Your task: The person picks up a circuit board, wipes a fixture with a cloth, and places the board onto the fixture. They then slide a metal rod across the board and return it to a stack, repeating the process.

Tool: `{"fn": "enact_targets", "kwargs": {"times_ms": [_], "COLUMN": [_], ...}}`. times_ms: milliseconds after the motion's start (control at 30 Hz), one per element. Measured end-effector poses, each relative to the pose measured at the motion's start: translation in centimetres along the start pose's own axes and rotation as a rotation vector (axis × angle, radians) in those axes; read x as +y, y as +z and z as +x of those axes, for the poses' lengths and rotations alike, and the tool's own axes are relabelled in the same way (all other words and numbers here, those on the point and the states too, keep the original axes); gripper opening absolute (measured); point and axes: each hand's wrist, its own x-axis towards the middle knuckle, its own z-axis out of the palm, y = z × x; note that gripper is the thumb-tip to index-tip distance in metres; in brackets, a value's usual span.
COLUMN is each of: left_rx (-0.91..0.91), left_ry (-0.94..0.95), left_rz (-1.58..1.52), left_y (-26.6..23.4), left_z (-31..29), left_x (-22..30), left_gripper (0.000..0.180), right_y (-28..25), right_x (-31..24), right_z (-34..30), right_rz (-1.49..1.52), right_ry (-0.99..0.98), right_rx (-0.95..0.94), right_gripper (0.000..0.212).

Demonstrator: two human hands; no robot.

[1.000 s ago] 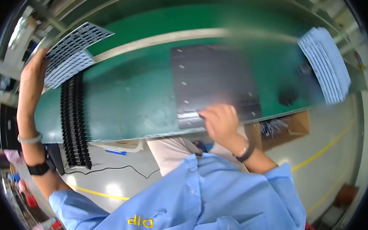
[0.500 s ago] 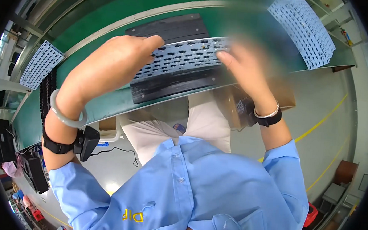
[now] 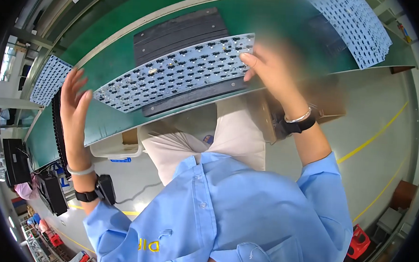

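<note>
A long pale blue circuit board (image 3: 175,70), dotted with rows of small black parts, lies slantwise across a black ribbed block (image 3: 182,32) on the green bench. My right hand (image 3: 276,73) grips the board's right end, thumb on its upper face; a blurred patch hides part of the fingers. Near the board's left end, my left hand (image 3: 74,104) is raised with fingers apart, touching nothing. The block shows above and below the board, which covers its middle.
At the far right rests a stack of similar boards (image 3: 354,32); another such board (image 3: 50,80) is at the far left, beside a black slotted strip (image 3: 58,126). The bench's green top (image 3: 104,124) ends just before my legs. Under it stand a cardboard box (image 3: 317,97) and a white bin (image 3: 117,147).
My left hand has let go and drawn back to the left, its fingers opening. The board now shows its full length and sits farther left. My right hand stays at its right end.
</note>
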Motion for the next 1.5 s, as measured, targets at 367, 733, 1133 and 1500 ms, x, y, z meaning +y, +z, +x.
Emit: {"fn": "enact_targets", "kwargs": {"times_ms": [367, 733, 1133, 1500], "left_rx": [0.136, 0.086, -0.238, 0.276], "left_ry": [-0.320, -0.288, -0.532, -0.370], "left_rz": [-0.393, -0.419, -0.182, -0.961], "left_y": [5.0, 5.5, 4.9, 3.3], "left_z": [-5.6, -4.0, -0.4, -2.5], "left_x": [-4.8, -5.7, -7.2, -6.6], "left_gripper": [0.018, 0.016, 0.026, 0.018], "right_y": [0.3, 0.5, 0.3, 0.2], "right_x": [-1.2, -0.6, 0.8, -3.1], "right_z": [-0.3, 0.8, 3.4, 1.7], "right_rz": [-0.247, -0.347, -0.723, -0.526], "right_ry": [0.003, -0.052, -0.004, -0.209], "right_rx": [-0.003, 0.096, 0.000, 0.055], "right_gripper": [0.017, 0.017, 0.026, 0.024]}}
